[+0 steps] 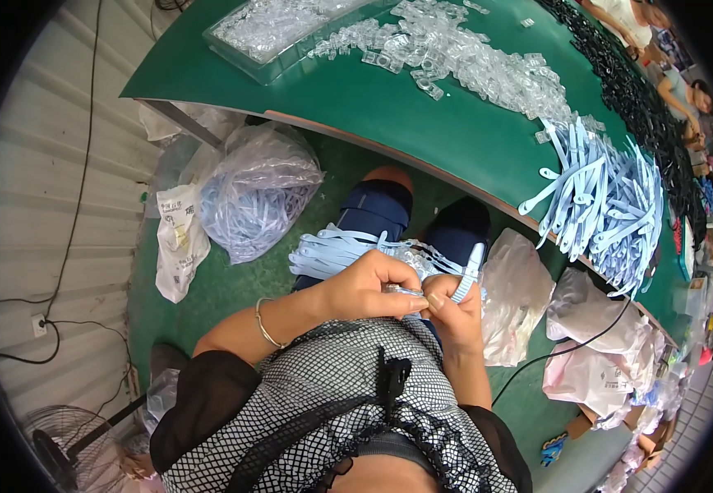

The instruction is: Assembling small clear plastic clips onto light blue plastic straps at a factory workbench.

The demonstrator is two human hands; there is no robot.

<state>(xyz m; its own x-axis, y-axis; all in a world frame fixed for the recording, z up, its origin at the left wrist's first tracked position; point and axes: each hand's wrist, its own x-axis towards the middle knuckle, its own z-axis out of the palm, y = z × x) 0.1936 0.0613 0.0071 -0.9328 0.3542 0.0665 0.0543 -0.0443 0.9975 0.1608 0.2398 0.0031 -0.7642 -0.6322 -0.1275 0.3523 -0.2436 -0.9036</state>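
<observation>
My left hand (377, 286) and my right hand (455, 314) meet fingertip to fingertip over my lap. A light blue plastic strap (469, 275) with a ridged end rises from the right hand, pinched between thumb and fingers. The left thumb and forefinger close on a small shiny clear piece (402, 289), mostly hidden by the fingers. Just beyond the hands, a bundle of light blue straps (332, 253) lies across my thighs. Some clear plastic pieces (416, 260) sit beside it, partly covered by the hands.
The green table (356, 111) ahead bears a clear tray (266, 70), heaped clear plastic buckles (463, 62), a pile of blue straps (603, 201) and black pieces (632, 99). Plastic bags (262, 193) stand on the floor both sides. A fan (69, 452) is lower left; people sit far right.
</observation>
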